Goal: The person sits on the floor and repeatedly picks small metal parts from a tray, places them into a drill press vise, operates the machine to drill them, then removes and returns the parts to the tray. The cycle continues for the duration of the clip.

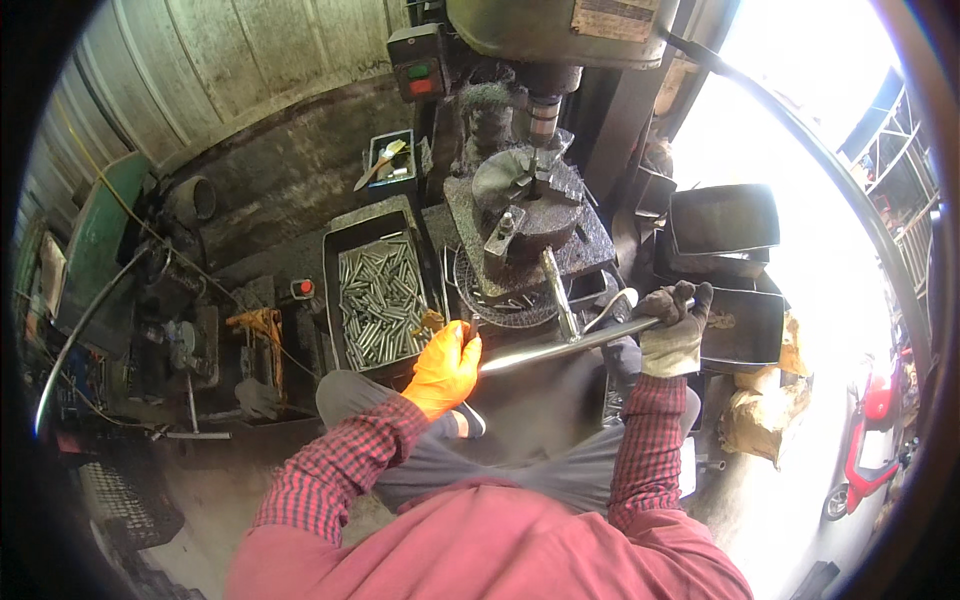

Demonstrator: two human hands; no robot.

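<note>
My left hand (443, 370), in an orange glove, is closed with a small metal pin (474, 322) sticking up from its fingers. It is close to the front right corner of a metal tray (333, 262) full of short pins (378, 305). My right hand (675, 330), in a grey-white glove with dark fingertips, is wrapped round the right end of a long metal bar (560, 347). That bar slants across in front of the drill press, where a rod (560, 295) runs down to it from the round chuck (520, 205). The drill spindle (543, 120) hangs above the chuck.
A switch box (416, 70) with green and red buttons sits beside the press. A small bin (391, 160) holds a brush. Black bins (724, 220) are stacked at the right, above a crumpled sack (765, 415). Other machinery (185, 340) stands at the left.
</note>
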